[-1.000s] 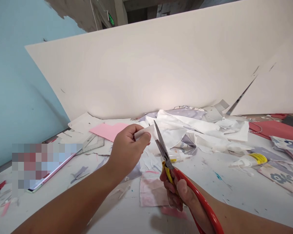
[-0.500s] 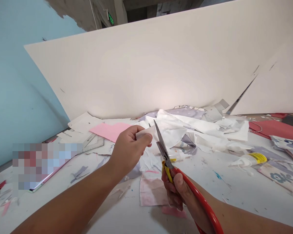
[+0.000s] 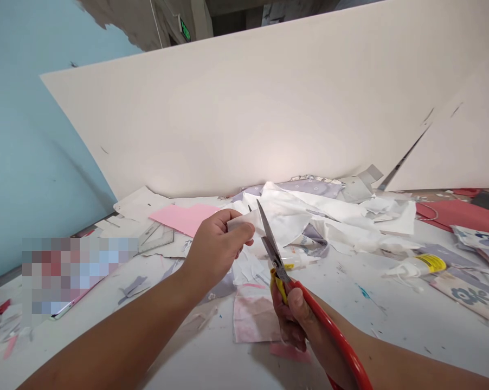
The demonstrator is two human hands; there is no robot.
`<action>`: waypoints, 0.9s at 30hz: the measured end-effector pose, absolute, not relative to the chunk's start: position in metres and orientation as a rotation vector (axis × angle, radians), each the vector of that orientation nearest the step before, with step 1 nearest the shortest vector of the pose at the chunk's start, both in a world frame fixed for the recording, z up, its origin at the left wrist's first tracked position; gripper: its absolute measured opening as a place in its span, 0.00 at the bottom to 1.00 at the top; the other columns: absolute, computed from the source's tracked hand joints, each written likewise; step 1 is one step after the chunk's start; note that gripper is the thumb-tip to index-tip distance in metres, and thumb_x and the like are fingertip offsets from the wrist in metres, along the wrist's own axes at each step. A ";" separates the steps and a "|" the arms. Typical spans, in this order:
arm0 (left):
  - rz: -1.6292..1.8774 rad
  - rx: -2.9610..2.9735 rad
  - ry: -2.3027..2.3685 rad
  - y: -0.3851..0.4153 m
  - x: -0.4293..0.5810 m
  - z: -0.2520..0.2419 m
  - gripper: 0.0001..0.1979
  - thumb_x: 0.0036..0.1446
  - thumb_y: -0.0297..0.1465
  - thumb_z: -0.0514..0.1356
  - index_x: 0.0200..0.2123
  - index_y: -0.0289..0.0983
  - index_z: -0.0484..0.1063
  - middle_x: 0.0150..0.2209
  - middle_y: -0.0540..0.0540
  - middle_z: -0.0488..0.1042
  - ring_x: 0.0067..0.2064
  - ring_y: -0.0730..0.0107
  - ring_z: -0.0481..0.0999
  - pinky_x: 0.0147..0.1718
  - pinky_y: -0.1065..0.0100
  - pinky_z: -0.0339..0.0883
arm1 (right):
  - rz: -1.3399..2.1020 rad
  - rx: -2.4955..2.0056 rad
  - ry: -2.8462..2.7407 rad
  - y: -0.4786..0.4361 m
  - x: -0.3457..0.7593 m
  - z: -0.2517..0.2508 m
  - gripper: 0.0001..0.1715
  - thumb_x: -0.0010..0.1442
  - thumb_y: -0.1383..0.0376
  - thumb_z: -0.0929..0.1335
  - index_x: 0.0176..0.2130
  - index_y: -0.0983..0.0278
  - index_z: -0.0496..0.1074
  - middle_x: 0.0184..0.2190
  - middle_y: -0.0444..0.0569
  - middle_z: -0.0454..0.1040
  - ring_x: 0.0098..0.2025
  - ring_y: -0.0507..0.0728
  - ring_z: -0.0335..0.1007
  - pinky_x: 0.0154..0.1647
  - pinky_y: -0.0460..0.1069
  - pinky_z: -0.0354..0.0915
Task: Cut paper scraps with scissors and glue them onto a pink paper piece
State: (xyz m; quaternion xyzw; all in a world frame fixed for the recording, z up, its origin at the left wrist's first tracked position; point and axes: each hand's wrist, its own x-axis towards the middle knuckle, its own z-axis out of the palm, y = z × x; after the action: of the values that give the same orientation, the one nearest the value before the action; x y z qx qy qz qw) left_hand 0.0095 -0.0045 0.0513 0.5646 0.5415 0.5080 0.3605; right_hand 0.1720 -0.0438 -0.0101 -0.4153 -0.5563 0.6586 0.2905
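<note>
My left hand pinches a small white piece, paper or fabric, between thumb and fingers. My right hand is closed round the red handles of a pair of scissors, which have yellow wrapping near the pivot. The blades are parted and point up and away, right beside the white piece's edge. Whether they touch it I cannot tell. Below the hands lies a pale pink square of cloth or paper, with a darker pink strip at its lower edge.
White fabric scraps heap up behind the hands. A pink sheet and a clear set square lie left. A glue bottle and printed pieces lie right. A blurred-out phone stands far left. A white board rises behind.
Almost nothing differs. Both hands hold nearly the same pose, and the scissors' blades stay parted beside the white piece.
</note>
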 end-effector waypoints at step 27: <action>1.321 1.431 1.380 -0.001 0.008 0.047 0.05 0.45 0.33 0.58 0.22 0.38 0.65 0.17 0.55 0.64 0.18 0.79 0.57 0.15 0.76 0.52 | 1.855 -1.130 -1.445 -0.041 0.178 -0.022 0.28 0.51 0.39 0.57 0.26 0.60 0.57 0.20 0.37 0.51 0.21 0.47 0.45 0.42 0.52 0.69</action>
State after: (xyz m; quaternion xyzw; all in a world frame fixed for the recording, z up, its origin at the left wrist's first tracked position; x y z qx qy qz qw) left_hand 0.0077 -0.0014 0.0469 0.5575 0.5375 0.5145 0.3683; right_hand 0.1777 -0.0412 -0.0221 -0.4179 -0.5344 0.6859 0.2633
